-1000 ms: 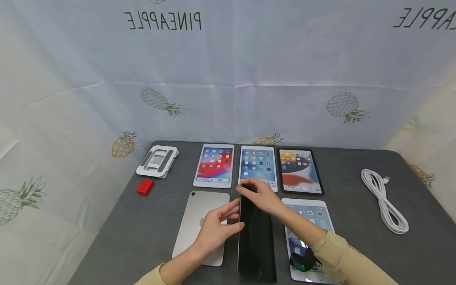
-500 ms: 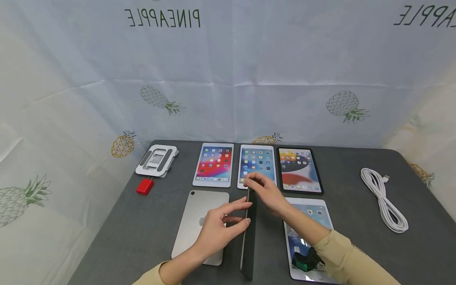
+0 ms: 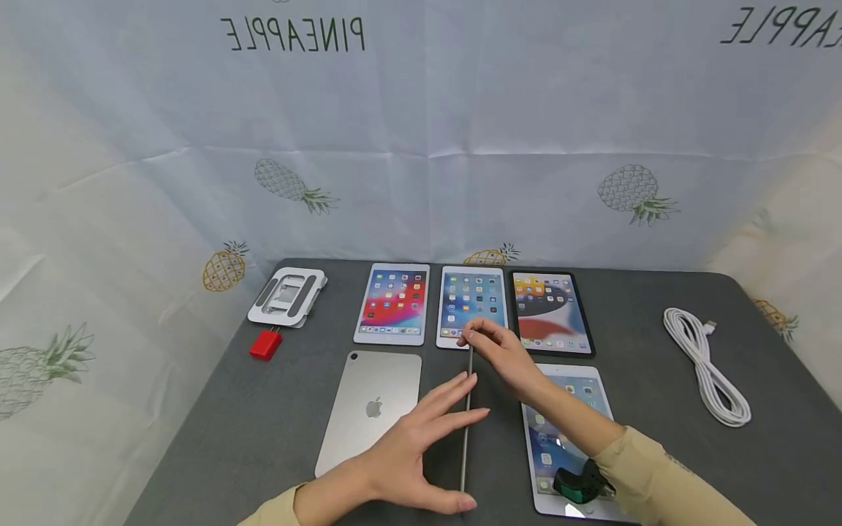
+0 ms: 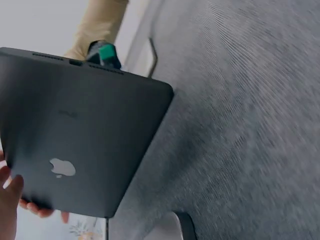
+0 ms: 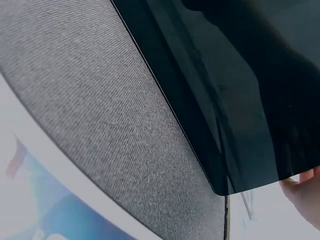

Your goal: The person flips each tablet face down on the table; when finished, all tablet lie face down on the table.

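Observation:
A dark tablet (image 3: 465,446) stands on its long side, seen almost edge-on from the head. In the left wrist view the tablet's grey back (image 4: 90,130) shows a silver apple logo; in the right wrist view its screen (image 5: 240,90) is black. My right hand (image 3: 505,359) pinches the tablet's far end. My left hand (image 3: 421,446) is spread wide beside the back, fingers and thumb apart; whether its fingertips touch the tablet cannot be made out. Just left lies a silver tablet (image 3: 375,402), face down, and to the right a lit white tablet (image 3: 549,431), partly under my right forearm.
Along the back lie two white tablets (image 3: 392,303) (image 3: 472,301) and a black-framed one (image 3: 552,313), screens lit. A white folding stand (image 3: 287,296) and a red charger plug (image 3: 266,343) lie at left. A coiled white cable (image 3: 707,365) rests at right.
The dark tablet has turned from lying screen up toward the right to standing on its side. My left hand's fingers have spread apart; my right hand keeps the far end.

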Demonstrator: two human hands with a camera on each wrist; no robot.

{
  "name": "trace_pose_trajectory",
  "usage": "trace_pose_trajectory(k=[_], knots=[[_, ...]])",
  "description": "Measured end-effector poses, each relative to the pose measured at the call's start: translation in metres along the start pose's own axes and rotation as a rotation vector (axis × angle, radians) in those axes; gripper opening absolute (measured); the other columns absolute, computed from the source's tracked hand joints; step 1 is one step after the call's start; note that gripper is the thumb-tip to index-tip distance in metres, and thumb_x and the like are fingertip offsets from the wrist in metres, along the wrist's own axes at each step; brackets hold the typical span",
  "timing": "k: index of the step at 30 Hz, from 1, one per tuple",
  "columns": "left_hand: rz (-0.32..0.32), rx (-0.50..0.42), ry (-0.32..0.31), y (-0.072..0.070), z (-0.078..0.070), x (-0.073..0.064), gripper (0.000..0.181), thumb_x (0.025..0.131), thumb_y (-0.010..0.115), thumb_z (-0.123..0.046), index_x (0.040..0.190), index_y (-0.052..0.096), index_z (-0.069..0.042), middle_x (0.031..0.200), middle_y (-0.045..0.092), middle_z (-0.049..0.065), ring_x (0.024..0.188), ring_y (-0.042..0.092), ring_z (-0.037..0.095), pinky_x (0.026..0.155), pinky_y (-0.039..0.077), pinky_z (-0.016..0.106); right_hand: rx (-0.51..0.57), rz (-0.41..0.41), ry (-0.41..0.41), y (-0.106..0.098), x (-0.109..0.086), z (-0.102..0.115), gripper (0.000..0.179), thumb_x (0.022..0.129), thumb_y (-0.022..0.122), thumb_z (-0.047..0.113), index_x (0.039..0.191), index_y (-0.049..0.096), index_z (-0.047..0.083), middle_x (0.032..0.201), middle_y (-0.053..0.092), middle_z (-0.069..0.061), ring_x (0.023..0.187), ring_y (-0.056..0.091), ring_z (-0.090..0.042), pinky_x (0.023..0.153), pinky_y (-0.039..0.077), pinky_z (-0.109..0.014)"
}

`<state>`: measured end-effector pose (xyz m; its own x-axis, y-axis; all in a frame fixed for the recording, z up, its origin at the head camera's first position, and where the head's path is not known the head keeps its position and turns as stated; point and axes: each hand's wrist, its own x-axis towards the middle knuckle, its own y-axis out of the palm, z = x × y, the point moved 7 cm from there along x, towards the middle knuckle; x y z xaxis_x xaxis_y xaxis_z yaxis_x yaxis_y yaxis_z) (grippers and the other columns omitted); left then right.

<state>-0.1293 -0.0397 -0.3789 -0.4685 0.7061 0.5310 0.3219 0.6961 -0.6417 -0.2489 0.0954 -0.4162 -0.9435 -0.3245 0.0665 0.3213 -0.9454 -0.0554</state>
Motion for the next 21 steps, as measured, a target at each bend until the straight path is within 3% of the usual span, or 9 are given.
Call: trace_pose_trajectory(k=[3, 6, 13, 21], knots=[[0.046, 0.036, 0.061, 0.003, -0.003, 0.001, 0.103, 0.065, 0.088, -0.04, 0.149, 0.038, -0.009, 0.16, 0.018, 0.016, 0.145, 0.02, 0.036, 0.11, 0.033, 0.049, -0.009, 0.004, 0.006, -0.002, -0.001, 0.001, 0.037, 0.102, 0.051, 0.026, 0.115, 0.055, -0.009, 0.107, 0.062, -0.015, 0.109, 0.055, -0.032, 0.104, 0.036, -0.049], [0.052, 0.072, 0.094, 0.006, -0.004, 0.004, 0.113, 0.059, 0.091, -0.042, 0.15, 0.036, -0.006, 0.16, 0.016, 0.019, 0.145, 0.02, 0.038, 0.11, 0.034, 0.047, -0.011, 0.003, 0.027, -0.004, -0.003, 0.001, 0.038, 0.102, 0.051, 0.027, 0.116, 0.055, -0.008, 0.111, 0.061, -0.015, 0.111, 0.055, -0.028, 0.106, 0.035, -0.052], [0.049, 0.097, 0.108, 0.01, -0.005, 0.005, 0.118, 0.058, 0.092, -0.043, 0.151, 0.032, -0.004, 0.16, 0.015, 0.021, 0.145, 0.02, 0.037, 0.11, 0.034, 0.041, -0.057, -0.015, 0.094, -0.008, -0.01, -0.001, 0.038, 0.1, 0.054, 0.034, 0.121, 0.06, 0.003, 0.123, 0.062, -0.01, 0.123, 0.053, -0.027, 0.108, 0.034, -0.054], [-0.012, 0.135, 0.123, 0.01, -0.006, 0.005, 0.123, 0.053, 0.094, -0.045, 0.149, 0.033, 0.003, 0.157, 0.025, 0.021, 0.142, 0.03, 0.034, 0.108, 0.037, 0.037, -0.093, -0.03, 0.052, -0.01, -0.015, 0.0, 0.034, 0.101, 0.053, 0.034, 0.121, 0.063, 0.009, 0.126, 0.062, -0.007, 0.125, 0.051, -0.029, 0.104, 0.038, -0.057]])
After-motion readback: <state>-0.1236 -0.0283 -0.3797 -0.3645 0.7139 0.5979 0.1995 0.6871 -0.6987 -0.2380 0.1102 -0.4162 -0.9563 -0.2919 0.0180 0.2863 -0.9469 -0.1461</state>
